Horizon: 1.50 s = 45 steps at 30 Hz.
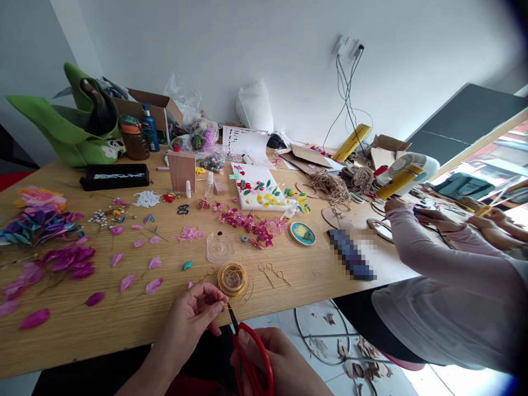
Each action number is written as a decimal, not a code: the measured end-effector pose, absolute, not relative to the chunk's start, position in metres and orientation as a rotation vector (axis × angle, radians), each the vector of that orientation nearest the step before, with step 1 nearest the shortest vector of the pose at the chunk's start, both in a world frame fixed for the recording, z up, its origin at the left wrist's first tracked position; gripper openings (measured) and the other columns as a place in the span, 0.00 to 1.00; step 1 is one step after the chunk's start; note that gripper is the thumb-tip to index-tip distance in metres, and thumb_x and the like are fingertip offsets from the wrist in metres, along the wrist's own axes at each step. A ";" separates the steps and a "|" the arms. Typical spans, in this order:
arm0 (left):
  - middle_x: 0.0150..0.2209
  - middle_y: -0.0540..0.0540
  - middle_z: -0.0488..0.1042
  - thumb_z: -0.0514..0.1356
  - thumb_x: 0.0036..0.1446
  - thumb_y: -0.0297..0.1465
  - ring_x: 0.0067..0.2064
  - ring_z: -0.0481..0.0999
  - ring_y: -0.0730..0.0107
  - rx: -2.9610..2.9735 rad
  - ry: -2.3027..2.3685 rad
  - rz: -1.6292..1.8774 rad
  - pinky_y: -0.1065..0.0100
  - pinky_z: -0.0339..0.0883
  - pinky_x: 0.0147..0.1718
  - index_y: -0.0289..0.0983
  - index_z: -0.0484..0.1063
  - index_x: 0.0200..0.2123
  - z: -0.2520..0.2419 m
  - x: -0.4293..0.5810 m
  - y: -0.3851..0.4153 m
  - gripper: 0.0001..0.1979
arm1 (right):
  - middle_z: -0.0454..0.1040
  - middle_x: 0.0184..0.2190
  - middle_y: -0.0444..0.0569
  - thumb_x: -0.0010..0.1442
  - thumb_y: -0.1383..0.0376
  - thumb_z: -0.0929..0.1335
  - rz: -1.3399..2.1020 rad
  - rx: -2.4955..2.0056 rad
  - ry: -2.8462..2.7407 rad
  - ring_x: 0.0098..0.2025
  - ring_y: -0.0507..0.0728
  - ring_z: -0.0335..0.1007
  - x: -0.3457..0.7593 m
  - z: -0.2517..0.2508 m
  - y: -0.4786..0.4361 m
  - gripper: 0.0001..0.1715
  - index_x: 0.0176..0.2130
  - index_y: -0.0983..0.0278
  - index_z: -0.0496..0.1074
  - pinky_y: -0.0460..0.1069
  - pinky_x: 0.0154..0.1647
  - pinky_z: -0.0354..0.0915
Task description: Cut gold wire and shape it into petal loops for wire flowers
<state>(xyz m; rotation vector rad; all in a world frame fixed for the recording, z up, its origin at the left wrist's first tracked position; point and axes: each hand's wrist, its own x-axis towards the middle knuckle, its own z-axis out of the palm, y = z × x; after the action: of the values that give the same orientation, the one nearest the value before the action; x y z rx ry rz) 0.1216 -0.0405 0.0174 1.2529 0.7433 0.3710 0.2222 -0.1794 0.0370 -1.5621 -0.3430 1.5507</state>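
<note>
My left hand (197, 313) pinches thin gold wire at the front edge of the wooden table (136, 324). The wire leads toward a spool of gold wire (233, 279) lying just beyond my fingers. In my right hand (276, 357) is a pair of red-handled scissors (258, 352), its dark blades pointing up at the pinched wire. Whether the blades touch the wire I cannot tell. Right of the spool lie several looped wire pieces (275, 274). A clear plastic case (220, 247) sits behind the spool, with a turquoise petal piece (187, 265) to its left.
Pink petals (154, 263) are scattered across the left side, near purple and blue petals (45, 220). Pink wire flowers (251, 223) lie mid-table beside a round painted piece (302, 234). A green bag (70, 132) stands at the back left. To the right, a co-worker's arm (429, 242) reaches over the table.
</note>
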 end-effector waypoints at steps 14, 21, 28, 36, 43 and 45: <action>0.25 0.48 0.73 0.66 0.47 0.41 0.25 0.72 0.70 1.245 0.740 0.385 0.74 0.67 0.16 0.36 0.71 0.30 0.013 0.122 -0.040 0.15 | 0.67 0.15 0.44 0.44 0.33 0.67 1.556 -1.550 -0.326 0.16 0.47 0.59 0.223 0.038 -0.180 0.42 0.28 0.72 0.73 0.43 0.18 0.50; 0.25 0.49 0.73 0.66 0.46 0.42 0.25 0.72 0.69 1.236 0.729 0.397 0.74 0.68 0.15 0.36 0.71 0.29 0.013 0.123 -0.041 0.15 | 0.67 0.13 0.45 0.41 0.32 0.67 1.571 -1.493 -0.294 0.14 0.46 0.58 0.223 0.041 -0.178 0.43 0.26 0.71 0.71 0.43 0.16 0.47; 0.26 0.48 0.72 0.67 0.44 0.43 0.28 0.74 0.66 1.251 0.741 0.431 0.74 0.68 0.15 0.36 0.72 0.28 0.012 0.125 -0.043 0.16 | 0.67 0.14 0.45 0.44 0.33 0.67 1.543 -1.467 -0.289 0.14 0.46 0.58 0.222 0.041 -0.181 0.42 0.27 0.71 0.71 0.42 0.16 0.48; 0.24 0.50 0.72 0.64 0.47 0.43 0.22 0.71 0.72 1.350 0.777 0.422 0.73 0.68 0.17 0.37 0.72 0.27 0.017 0.125 -0.045 0.14 | 0.67 0.14 0.45 0.44 0.33 0.67 1.557 -1.459 -0.280 0.14 0.46 0.58 0.223 0.037 -0.180 0.42 0.27 0.71 0.72 0.42 0.15 0.48; 0.23 0.51 0.73 0.63 0.48 0.41 0.19 0.69 0.75 1.377 0.781 0.425 0.73 0.68 0.18 0.37 0.72 0.27 0.016 0.125 -0.045 0.12 | 0.67 0.13 0.46 0.45 0.34 0.68 1.554 -1.447 -0.251 0.13 0.46 0.59 0.222 0.035 -0.181 0.41 0.27 0.72 0.72 0.41 0.14 0.49; 0.23 0.51 0.73 0.62 0.48 0.40 0.19 0.69 0.75 1.376 0.778 0.417 0.73 0.68 0.19 0.37 0.72 0.27 0.016 0.125 -0.045 0.11 | 0.66 0.12 0.45 0.44 0.34 0.68 1.553 -1.446 -0.237 0.12 0.46 0.58 0.222 0.036 -0.180 0.41 0.26 0.72 0.71 0.41 0.14 0.49</action>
<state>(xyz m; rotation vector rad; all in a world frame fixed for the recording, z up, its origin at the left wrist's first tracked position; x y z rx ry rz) 0.1249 -0.0451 0.0160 1.3759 0.7778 0.4166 0.2222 -0.1803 0.0361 -1.4463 -0.2370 1.5532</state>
